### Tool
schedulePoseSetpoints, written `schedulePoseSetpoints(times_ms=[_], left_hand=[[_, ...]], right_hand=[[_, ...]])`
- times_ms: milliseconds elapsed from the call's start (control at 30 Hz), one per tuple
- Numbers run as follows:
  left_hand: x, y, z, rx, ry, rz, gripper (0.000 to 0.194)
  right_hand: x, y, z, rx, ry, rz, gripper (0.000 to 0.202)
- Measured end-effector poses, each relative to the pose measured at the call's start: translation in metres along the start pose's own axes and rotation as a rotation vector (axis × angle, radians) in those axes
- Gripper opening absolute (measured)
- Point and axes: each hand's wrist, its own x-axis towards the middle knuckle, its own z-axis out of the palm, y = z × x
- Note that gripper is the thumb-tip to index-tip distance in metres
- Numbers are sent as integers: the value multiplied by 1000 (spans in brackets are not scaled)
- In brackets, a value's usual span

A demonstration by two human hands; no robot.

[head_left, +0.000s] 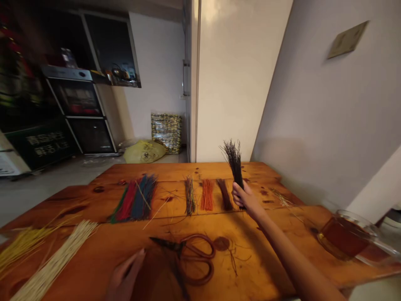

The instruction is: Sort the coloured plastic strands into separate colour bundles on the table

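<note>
My right hand [242, 195] is closed round a bundle of thin black strands [234, 161], held upright above the table with the frayed ends fanning out at the top. My left hand [125, 276], slightly blurred and cut off by the lower edge, is low over the near side of the table. Its fingers look stretched out, with nothing visible in them. Scissors [196, 255] with reddish-brown handles lie to its right, blades pointing left. Behind them lie a dark brown bundle [224, 194], an orange bundle [207, 195] and a mixed-colour bundle [189, 195].
Blue [143, 196], red [127, 202] and green strands [117, 209] lie farther left. Cream strands [59, 259] and yellow strands [25, 246] spread at the near left. A glass mug of brown liquid [344, 234] stands at the right. Loose scraps [233, 261] lie near the scissors.
</note>
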Motion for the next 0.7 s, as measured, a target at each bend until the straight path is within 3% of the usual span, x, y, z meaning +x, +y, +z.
schedulePoseSetpoints(times_ms=[67, 133, 233, 400, 533, 633, 700], left_hand=[[-11, 18, 11, -33, 18, -13, 27], [-18, 35, 24, -101, -72, 75, 26], [-17, 53, 38, -221, -85, 179, 36], [-9, 61, 37, -329, -155, 216, 46], [-26, 75, 36, -487, -367, 171, 60], [-44, 86, 40, -448, -414, 122, 25], [-50, 88, 43, -454, -327, 106, 25]], right_hand=[[-11, 3, 36, 44, -123, 43, 35], [-25, 8, 70, 93, -263, 97, 33], [-45, 12, 107, 147, -401, 152, 31], [-70, 7, 129, 77, -380, 146, 27], [-103, 7, 148, -282, -530, -97, 31], [-123, 13, 166, -435, -633, -307, 42], [-129, 18, 172, -459, -654, -316, 43]])
